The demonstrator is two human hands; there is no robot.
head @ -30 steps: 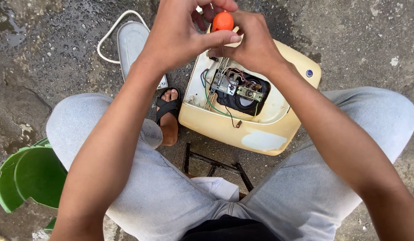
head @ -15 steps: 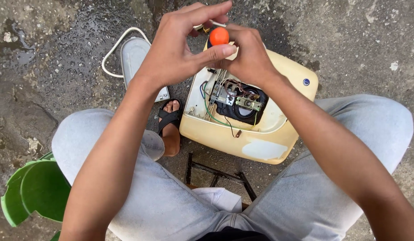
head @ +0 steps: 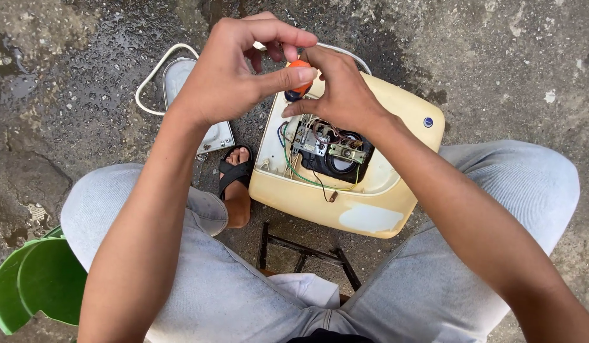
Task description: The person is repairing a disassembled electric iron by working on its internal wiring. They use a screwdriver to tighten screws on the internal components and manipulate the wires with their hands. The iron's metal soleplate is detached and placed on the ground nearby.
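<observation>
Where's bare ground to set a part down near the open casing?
Free: wet concrete right of the cream casing, and the patch far left of the white cord. Crowded: between grey cover, sandalled foot and casing; both hands hold an orange-handled tool above.

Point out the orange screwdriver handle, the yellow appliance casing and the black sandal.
orange screwdriver handle (head: 299, 75), head view, its rounded end.
yellow appliance casing (head: 307, 202), head view, its near wall.
black sandal (head: 234, 173), head view, its strap.

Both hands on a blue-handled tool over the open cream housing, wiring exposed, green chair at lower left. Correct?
Not quite: the tool handle is orange, not blue, as the head view shows. The rest holds: left hand and right hand pinch it over the open cream housing, wiring exposed, green chair at lower left.
</observation>
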